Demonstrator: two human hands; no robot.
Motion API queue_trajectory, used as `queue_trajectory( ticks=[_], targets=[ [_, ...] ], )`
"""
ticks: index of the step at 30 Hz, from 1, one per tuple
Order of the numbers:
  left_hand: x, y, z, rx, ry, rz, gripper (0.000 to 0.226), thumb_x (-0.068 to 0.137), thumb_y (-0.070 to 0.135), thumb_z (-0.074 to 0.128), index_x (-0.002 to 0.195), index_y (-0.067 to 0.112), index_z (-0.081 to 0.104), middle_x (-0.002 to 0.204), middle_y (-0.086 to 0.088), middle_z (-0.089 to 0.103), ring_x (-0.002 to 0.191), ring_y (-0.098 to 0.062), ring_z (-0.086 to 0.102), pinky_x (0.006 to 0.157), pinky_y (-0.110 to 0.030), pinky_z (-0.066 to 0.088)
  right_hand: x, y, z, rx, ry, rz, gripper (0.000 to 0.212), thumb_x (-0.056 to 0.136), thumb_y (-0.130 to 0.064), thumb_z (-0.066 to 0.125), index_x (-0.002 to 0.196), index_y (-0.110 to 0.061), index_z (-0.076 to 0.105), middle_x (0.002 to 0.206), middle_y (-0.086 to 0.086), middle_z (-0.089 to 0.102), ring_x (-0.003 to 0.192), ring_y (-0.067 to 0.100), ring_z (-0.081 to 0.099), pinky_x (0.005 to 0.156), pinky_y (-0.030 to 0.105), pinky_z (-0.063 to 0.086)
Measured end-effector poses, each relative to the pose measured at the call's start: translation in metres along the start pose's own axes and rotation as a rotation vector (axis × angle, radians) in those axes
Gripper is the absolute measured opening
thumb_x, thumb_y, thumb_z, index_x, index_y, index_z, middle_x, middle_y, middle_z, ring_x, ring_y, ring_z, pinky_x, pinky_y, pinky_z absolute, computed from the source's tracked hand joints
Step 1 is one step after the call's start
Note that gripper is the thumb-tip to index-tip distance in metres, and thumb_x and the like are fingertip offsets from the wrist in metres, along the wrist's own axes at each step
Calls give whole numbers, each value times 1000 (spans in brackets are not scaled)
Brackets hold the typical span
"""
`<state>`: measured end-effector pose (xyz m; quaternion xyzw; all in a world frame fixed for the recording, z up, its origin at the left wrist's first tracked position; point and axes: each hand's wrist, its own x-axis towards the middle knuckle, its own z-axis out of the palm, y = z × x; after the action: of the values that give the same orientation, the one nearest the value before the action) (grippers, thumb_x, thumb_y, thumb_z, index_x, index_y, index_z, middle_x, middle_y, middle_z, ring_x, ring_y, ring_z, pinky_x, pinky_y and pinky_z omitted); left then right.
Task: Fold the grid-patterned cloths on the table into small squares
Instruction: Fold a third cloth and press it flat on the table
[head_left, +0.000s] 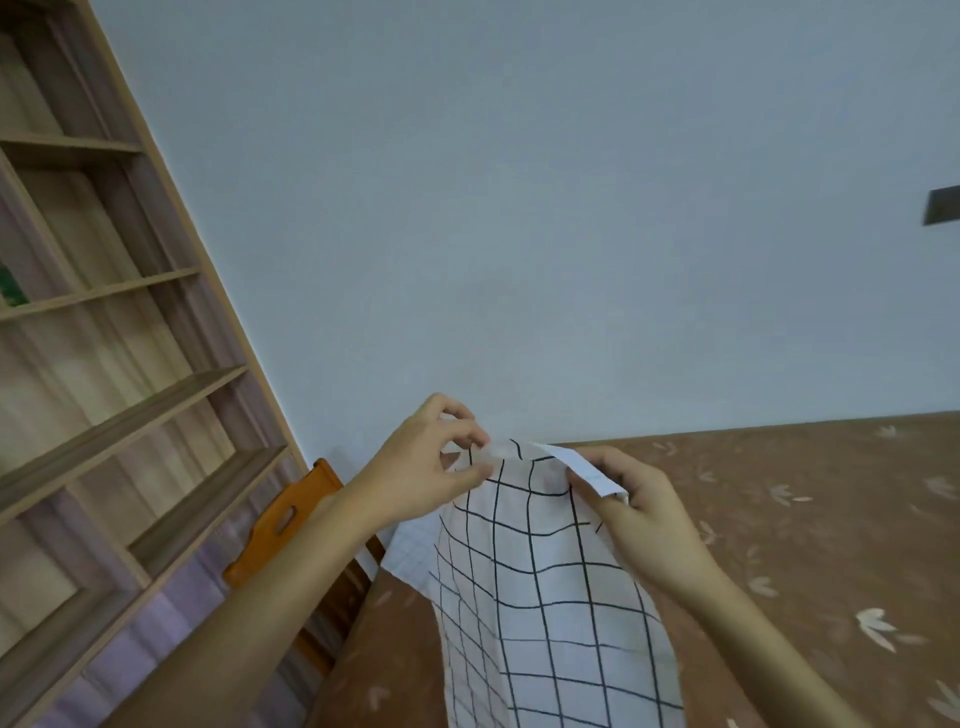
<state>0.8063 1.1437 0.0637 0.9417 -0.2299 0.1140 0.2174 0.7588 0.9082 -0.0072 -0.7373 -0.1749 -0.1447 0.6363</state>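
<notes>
Both the left hand (422, 462) and right hand (636, 512) pinched the grid cloth's (540, 587) top corners, apparently lifting it off the tabletop's (810, 519) left edge to straighten it.

Both your arms show bare all the way from the lower edge of the view to the fingertips. Your left forearm (249, 597) looks long and slim, and it narrows toward the wrist. Your left hand (415, 467) has slender fingers with clear knuckle creases. Your right forearm (769, 634) is just as slim, and your right hand (644, 514) shows a smooth back with fine fingers. The nails on both hands look short and plain, though the fingertips are a little blurred, so I can't be sure.
</notes>
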Motion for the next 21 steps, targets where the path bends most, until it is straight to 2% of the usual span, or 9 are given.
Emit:
queue_trajectory(
  ticks=[5,8,9,11,13,15,18,19,21],
  targets=[
    [18,23,2,-326,-143,-55,5,89,27,75,88,23,71,118,14,69,62,-20,73,58,-30,52,5,-6,-31,21,-11,-29,23,99,-8,56,95,-22,73,63,-24,64,53,-8,55,51,5,39],
    [22,33,-5,-458,-257,-78,14,97,24,65,90,13,67,93,14,74,76,-28,77,49,-29,51,10,3,-49,33,86,13,15,96,-9,61,89,-15,73,55,-17,59,42,-1,46,46,6,32],
    [22,36,-7,-509,-295,-77,16,99,21,61,89,9,65,79,13,72,83,-31,77,52,-30,55,12,6,-54,47,114,42,13,95,-9,63,86,-11,72,55,-12,55,42,3,38,45,9,29],
    [23,39,-11,-585,-335,-78,17,101,15,58,89,3,63,71,7,71,92,-30,76,67,-35,62,15,12,-61,68,141,84,33,95,-18,66,66,-5,58,56,-5,45,48,9,31,45,16,25],
    [26,38,-10,-584,-307,-71,17,99,10,59,90,-3,65,81,-1,74,88,-20,76,83,-41,62,17,11,-64,52,129,91,47,94,-24,66,55,-14,41,51,-12,34,47,7,28,45,16,24],
    [29,36,-7,-540,-243,-49,18,98,6,59,91,-8,67,96,-3,76,89,-17,74,88,-38,60,19,15,-65,71,111,99,49,93,-30,67,55,-12,40,50,-6,34,49,10,31,48,19,28],
    [30,39,-4,-498,-146,-8,17,96,5,61,82,-5,66,118,1,73,97,-13,73,81,-20,55,21,26,-64,71,14,110,66,84,-53,69,77,11,54,70,36,49,67,18,46,65,31,35],
    [30,40,-3,-466,-115,12,19,95,7,64,78,-1,64,118,4,72,94,-10,72,78,-18,54,22,29,-63,59,-2,123,63,82,-55,68,85,8,63,86,41,55,71,21,54,67,35,40],
    [29,41,-2,-378,-60,49,26,87,18,76,72,3,61,118,11,71,90,-12,72,77,-21,54,24,33,-60,79,-4,118,36,86,-43,72,92,-8,76,97,30,69,87,31,72,76,43,55]
  ],
)
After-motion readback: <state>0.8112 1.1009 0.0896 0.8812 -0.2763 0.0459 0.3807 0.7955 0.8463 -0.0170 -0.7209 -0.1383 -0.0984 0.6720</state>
